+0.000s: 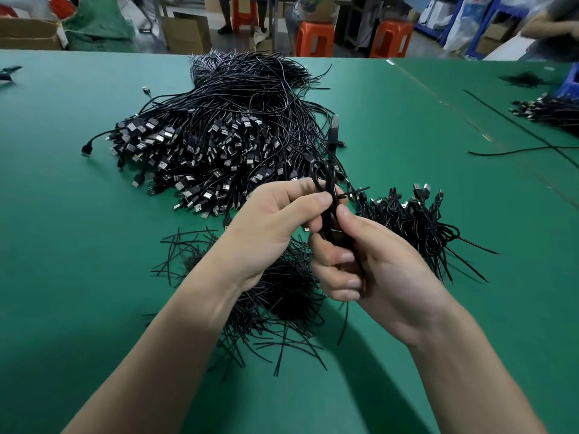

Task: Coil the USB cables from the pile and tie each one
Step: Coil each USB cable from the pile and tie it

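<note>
We looked across a green table (pixel 78 214). Beyond its far edge stood one orange stool (pixel 315 39) and a second orange stool (pixel 391 39) beside it, with a cardboard box (pixel 188 34) and a green sack (pixel 100 28) to their left.

Loose black USB cables (pixel 219 145) sprawl in a big pile on the green bench (pixel 78 245). One coiled cable (pixel 329 180) stands upright, gripped by the left hand (pixel 275 220) and right hand (pixel 382 274). Finished tied coils (pixel 413 220) heap to its right, and thin black ties (pixel 282 299) lie beneath.
</note>
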